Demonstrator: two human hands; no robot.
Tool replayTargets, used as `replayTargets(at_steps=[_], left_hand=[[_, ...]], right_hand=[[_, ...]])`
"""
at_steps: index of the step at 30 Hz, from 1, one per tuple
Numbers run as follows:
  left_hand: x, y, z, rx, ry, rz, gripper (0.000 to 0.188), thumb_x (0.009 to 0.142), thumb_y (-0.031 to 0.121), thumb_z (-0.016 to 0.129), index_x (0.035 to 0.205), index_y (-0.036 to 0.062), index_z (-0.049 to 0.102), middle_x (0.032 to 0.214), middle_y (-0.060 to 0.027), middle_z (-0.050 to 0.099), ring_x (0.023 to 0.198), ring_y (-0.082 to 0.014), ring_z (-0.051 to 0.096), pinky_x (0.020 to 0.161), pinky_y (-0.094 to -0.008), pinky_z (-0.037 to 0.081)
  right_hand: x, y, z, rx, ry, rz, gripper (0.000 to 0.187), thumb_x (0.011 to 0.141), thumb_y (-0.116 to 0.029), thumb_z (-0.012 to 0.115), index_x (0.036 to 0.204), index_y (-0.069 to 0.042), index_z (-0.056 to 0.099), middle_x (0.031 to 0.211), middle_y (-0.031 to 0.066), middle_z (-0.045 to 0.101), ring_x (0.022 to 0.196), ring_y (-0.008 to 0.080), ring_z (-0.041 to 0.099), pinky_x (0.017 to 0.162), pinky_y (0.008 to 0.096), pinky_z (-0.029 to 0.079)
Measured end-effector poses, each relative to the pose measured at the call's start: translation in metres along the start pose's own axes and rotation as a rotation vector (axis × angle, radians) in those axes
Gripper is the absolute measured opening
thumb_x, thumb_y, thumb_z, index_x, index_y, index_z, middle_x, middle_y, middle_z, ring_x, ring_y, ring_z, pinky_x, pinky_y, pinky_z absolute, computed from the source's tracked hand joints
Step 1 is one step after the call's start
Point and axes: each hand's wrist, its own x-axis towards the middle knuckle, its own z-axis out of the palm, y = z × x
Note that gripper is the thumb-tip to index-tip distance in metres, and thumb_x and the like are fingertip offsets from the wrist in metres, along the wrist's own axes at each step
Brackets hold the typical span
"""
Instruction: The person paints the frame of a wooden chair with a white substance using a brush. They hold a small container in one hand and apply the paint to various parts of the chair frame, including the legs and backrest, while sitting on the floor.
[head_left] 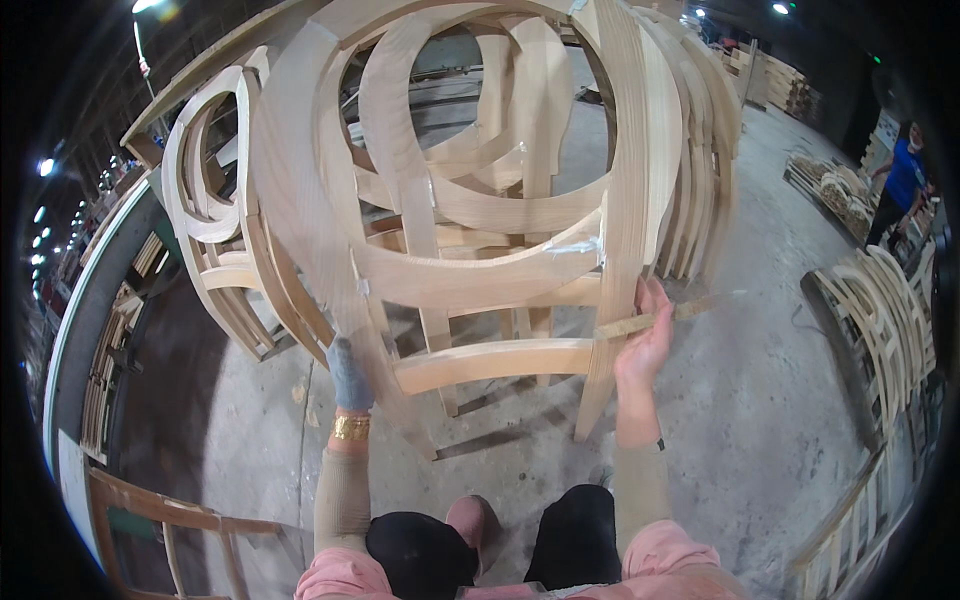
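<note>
A pale wooden chair-back frame (480, 283) with a round opening stands upright before me, slightly smeared by motion. White smears that look like glue show at its joints. My left hand (348, 375), in a grey-blue glove, grips the left leg of the frame, its fingers partly hidden behind the wood. Beside the right leg is my bare right hand (643, 345), with a thin stick (685, 309) held across its fingers. One end of that stick overlaps the leg; whether the palm also presses on the frame I cannot tell.
More frames stand close behind, with another round-topped frame (203, 230) at left. A long bench (70, 290) runs along the left, a slatted wooden piece (150, 503) below it. Stacked curved parts (880, 325) lie at right; a person in blue (905, 178) stands beyond.
</note>
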Motion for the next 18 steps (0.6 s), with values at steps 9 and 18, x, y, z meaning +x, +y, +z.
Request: replayTargets(at_steps=[9, 18], left_hand=[[-0.022, 0.028, -0.063, 0.075, 0.004, 0.033, 0.081, 0.083, 0.072, 0.032, 0.123, 0.0023, 0.046, 0.096, -0.0101, 0.061, 0.086, -0.0185, 0.060, 0.072, -0.0316, 0.050], [-0.023, -0.003, -0.043, 0.003, 0.022, -0.145, 0.077, 0.086, 0.062, 0.041, 0.140, 0.0091, 0.027, 0.128, -0.0087, 0.044, 0.114, -0.0239, 0.045, 0.088, -0.0328, 0.045]], right_hand=[[0.091, -0.124, 0.047, 0.023, 0.082, 0.014, 0.050, 0.093, -0.031, 0.048, 0.130, 0.001, 0.039, 0.114, 0.0179, 0.056, 0.103, 0.0240, 0.055, 0.083, 0.0334, 0.045], [0.205, -0.147, 0.099, -0.792, -0.152, -0.177, 0.032, 0.092, -0.027, 0.047, 0.106, 0.000, 0.057, 0.098, 0.0145, 0.061, 0.089, 0.0210, 0.058, 0.073, 0.0357, 0.047]])
